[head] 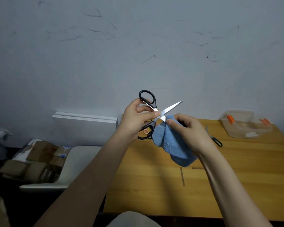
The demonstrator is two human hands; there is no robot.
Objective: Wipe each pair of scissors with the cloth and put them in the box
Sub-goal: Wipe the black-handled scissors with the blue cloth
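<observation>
A pair of black-handled steel scissors is held in the air above the far left corner of the light wooden tabletop, blades spread wide. It is gripped near the pivot by the left hand, whose fingers are curled round the lower handle and the shank. A blue terry cloth is held by the right hand, its fingers pinched through the cloth onto the lower blade, while the upper blade is left bare and pointed up and to the right. The main risk is judged to be a cut: if the handles are squeezed or the grip near the pivot slips, the bare blade could be closed onto the cloth-covered fingers; a stroke drawn towards the edge could also slice the cloth. Because the scissors are held near the tabletop's left edge, a drop could carry them off onto the floor. A second pair, the teal-handled scissors, lies just beyond the right wrist and could be knocked. The clear plastic box with orange clips stands lidless at the far right, well apart, with open tabletop across the middle and front for the carry.
</observation>
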